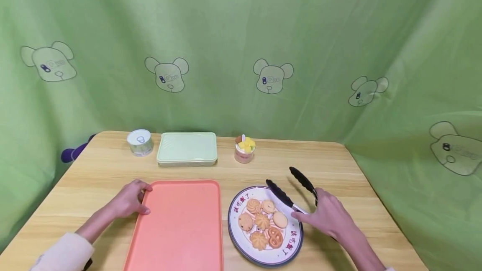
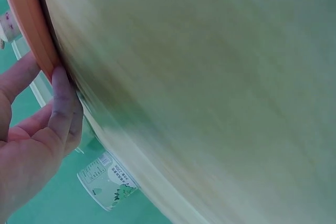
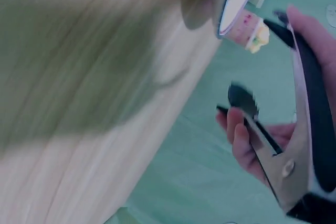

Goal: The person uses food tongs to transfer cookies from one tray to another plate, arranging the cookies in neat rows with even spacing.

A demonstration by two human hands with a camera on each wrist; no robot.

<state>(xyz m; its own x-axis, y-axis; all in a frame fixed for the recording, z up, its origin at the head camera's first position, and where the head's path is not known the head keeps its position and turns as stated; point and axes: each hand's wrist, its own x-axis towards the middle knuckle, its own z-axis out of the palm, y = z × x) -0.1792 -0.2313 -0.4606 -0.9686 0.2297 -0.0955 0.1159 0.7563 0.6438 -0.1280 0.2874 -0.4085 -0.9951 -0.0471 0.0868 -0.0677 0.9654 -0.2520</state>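
Observation:
My left hand grips the upper left edge of a coral-pink tray, thumb and fingers on its rim; in the left wrist view the fingertips pinch the tray edge. My right hand holds black-and-metal tongs, their two black tips spread apart with nothing between them. One tip hangs over the right side of a white, blue-rimmed plate. Several biscuits lie on the plate, among them a pretzel-shaped one, a round speckled one and a swirled one.
Along the table's back stand a ring-pull can, a pale green lidded box and a small pink cup with a yellow-and-brown topping. A green curtain with bear-head prints hangs behind and beside the wooden table.

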